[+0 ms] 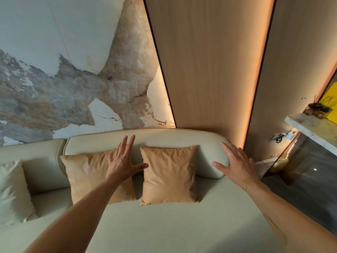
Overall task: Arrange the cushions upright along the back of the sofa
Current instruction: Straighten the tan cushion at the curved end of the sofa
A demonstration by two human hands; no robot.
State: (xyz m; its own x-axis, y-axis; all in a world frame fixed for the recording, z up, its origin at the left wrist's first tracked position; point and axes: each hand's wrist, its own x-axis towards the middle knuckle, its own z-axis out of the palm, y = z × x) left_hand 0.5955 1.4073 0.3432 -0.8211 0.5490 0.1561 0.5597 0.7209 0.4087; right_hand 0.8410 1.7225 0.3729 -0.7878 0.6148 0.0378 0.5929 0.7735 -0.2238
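Left hand (122,161): fingers spread, empty, in front of the left tan cushion (91,178).
Right hand (237,166): fingers spread, empty, beside the sofa's (164,225) backrest end.
Tan cushions: both upright against the backrest, the right tan cushion (169,175) facing forward.
Pale cushion (12,192): leaning at the sofa's left.
Writing: none readable.

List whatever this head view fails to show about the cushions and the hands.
- Pale cream cushion: cut off by the left picture edge.
- Left tan leather-look square cushion: upper right corner and right edge hidden behind the left hand and forearm.
- Contact between that open hand and the cushion: cannot tell.
- Right hand: open; touching the sofa backrest or not, unclear.
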